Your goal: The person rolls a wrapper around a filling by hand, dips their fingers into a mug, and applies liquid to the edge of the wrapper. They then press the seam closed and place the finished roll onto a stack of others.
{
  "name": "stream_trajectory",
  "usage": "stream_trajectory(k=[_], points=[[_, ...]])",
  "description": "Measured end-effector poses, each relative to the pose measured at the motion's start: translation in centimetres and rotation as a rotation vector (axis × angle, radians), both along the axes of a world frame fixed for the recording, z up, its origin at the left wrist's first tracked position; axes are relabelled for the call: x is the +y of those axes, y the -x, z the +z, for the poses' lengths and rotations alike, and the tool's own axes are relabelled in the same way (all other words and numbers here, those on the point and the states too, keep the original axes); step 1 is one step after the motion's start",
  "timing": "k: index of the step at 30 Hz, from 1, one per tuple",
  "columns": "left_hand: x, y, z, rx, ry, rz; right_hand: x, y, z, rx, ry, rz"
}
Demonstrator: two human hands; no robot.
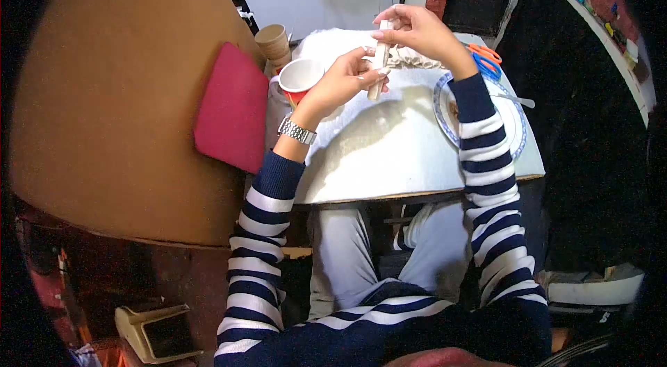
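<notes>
A narrow pale strip (pixel 380 61), whose material I cannot make out, is held nearly upright above the white table. My left hand (pixel 342 82) grips its lower part between thumb and fingers. Higher up, my right hand (pixel 410 28) pinches its top end. Just left of my left hand stands a white and red mug (pixel 301 75). Behind the strip lies a crumpled beige, cord-like item (pixel 413 59), partly hidden by my hands.
The white table (pixel 396 159) bears a blue-rimmed plate (pixel 520 132) with a spoon (pixel 517 99), orange scissors (pixel 488 53), blue scissors (pixel 488 68) and a ribbed tan cup (pixel 273 40). A red panel (pixel 233 106) and brown board (pixel 125 89) are at left.
</notes>
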State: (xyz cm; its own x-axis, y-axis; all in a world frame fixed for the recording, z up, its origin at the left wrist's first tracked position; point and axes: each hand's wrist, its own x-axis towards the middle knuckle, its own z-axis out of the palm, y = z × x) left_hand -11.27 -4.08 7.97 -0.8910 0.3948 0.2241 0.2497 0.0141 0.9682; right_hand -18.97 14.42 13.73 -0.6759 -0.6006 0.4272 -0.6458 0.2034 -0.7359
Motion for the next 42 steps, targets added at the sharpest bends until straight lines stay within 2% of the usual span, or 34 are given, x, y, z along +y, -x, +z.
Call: stream_trajectory(k=[1, 4, 9, 12, 13, 17, 26, 32, 35, 38, 42], points=[[0.4, 0.0, 0.5, -0.033, -0.074, -0.005, -0.4, 0.2, -0.3, 0.062, -0.006, -0.138], [1.2, 0.2, 0.0, -0.056, -0.194, 0.053, -1.3, 0.0, -2.4, -0.028, 0.286, -0.118], [1.0, 0.3, -2.1, -0.078, -0.208, 0.074, -2.0, -0.4, -5.2, -0.131, 0.344, -0.188], [1.2, -0.1, -2.1, -0.191, -0.289, 0.083, -2.4, -0.9, -5.6, -0.107, 0.382, -0.206], [1.0, 0.4, -2.6, -0.207, -0.430, 0.002, -2.6, -1.0, -5.7, -0.075, 0.370, -0.235], [0.9, 0.6, -2.5, -0.273, -0.422, 0.082, -2.8, -0.7, -6.5, -0.026, 0.356, -0.277], [0.9, 0.6, -2.7, -0.206, -0.334, 0.049, -2.8, -0.2, -6.9, -0.150, 0.458, -0.218], [1.4, 0.0, -2.4, -0.008, -0.355, 0.094, -2.4, -0.1, -6.6, -0.072, 0.425, -0.297], [1.5, -0.1, -2.1, 0.004, -0.402, 0.037, -2.2, -0.4, -6.2, -0.056, 0.403, -0.325], [1.6, -0.2, -1.8, 0.017, -0.339, 0.005, -2.0, -0.6, -5.9, -0.091, 0.409, -0.328], [1.8, -0.1, -2.4, 0.023, -0.323, 0.044, -1.9, 0.1, -6.3, -0.045, 0.493, -0.355]])
